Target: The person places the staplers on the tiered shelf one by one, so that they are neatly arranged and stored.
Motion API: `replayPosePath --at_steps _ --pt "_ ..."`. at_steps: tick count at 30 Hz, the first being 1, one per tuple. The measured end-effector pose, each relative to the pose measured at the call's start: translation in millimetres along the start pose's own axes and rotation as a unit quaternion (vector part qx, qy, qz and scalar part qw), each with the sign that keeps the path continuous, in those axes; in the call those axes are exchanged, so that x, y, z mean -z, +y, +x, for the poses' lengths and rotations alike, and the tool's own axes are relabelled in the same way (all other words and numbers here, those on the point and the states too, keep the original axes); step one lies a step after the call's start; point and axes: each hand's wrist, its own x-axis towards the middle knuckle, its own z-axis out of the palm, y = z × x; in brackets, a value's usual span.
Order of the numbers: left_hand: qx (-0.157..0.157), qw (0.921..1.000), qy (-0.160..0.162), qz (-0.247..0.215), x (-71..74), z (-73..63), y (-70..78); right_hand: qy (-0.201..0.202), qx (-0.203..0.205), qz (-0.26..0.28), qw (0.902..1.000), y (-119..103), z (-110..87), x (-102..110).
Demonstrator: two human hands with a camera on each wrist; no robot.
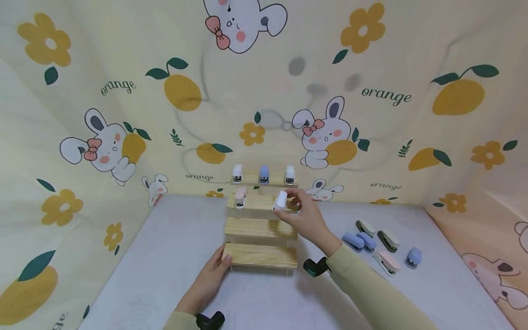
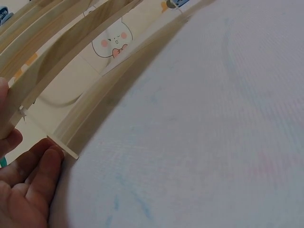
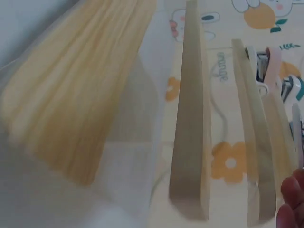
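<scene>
- Head view: a four-tiered wooden stand (image 1: pixel 261 227) stands on the pale table (image 1: pixel 165 256), before a cloth backdrop (image 1: pixel 264 73) printed with rabbits, oranges and flowers
- The right hand (image 1: pixel 307 220) pinches a white stapler (image 1: pixel 281 200) between thumb and fingers at the right end of the second tier from the top; whether it touches the board I cannot tell
- The left hand (image 1: pixel 208 277) grips the left end of the lowest tier, thumb at its front corner, so the hands are well apart
- On the top tier sit a left white stapler (image 1: pixel 237 173), a blue stapler (image 1: pixel 264 174) in the middle and a right white stapler (image 1: pixel 290 175)
- A pink stapler (image 1: pixel 240 198) stands at the left of the second tier
- Right of the stand, a loose group of six staplers (image 1: pixel 386 263) lies on the table, in blue, pink and greyish tones
- Left wrist view: the left hand's fingers (image 2: pixel 45 175) are bent beside a thin leg (image 2: pixel 62 147) of the stand, with other fingertips at the board's end
- Right wrist view: the boards run steeply through the picture, the pink stapler shows at upper right, and only fingertips (image 3: pixel 292 194) of the right hand enter at the edge, their grip too cut off to tell from here
</scene>
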Motion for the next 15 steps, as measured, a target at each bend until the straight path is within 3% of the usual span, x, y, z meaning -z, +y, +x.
replayPosePath --at_steps 15 --pt "-0.003 1.0 0.0 0.002 -0.2 0.0 -0.6 -0.017 0.012 -0.053 0.9984 -6 28.1 -28"
